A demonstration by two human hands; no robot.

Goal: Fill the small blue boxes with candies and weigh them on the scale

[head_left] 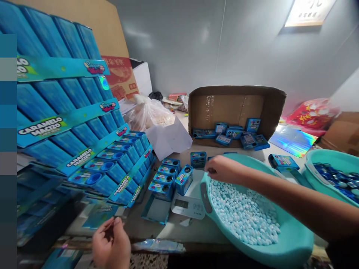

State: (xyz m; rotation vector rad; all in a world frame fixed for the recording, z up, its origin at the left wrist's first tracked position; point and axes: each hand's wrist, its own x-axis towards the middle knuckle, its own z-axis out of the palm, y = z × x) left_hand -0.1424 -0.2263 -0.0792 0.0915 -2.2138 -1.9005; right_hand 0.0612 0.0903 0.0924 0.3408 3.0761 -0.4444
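Observation:
At the lower left, my left hand [112, 243] is closed, thumb against curled fingers, near the table's front edge. What it holds, if anything, I cannot make out. Flat blue printed card [101, 216] lies just beyond it. My right hand [223, 169] is closed above the left rim of a turquoise basin [297, 239] of small pale blue and white candies [246, 213]; its fingertips are mostly hidden. Left of the basin, a small blue box [184, 180] stands on a white digital scale [188, 207]. Several similar boxes [161, 189] stand in a shallow blue tray [155, 211].
A tall tiered display [75, 97] of blue boxes fills the left side. Behind the scale stands an open cardboard box [232, 104] with several blue boxes. Another turquoise basin [319, 158] at right holds dark blue shiny pieces. White paper [168, 140] and a plastic bag [146, 116] lie behind.

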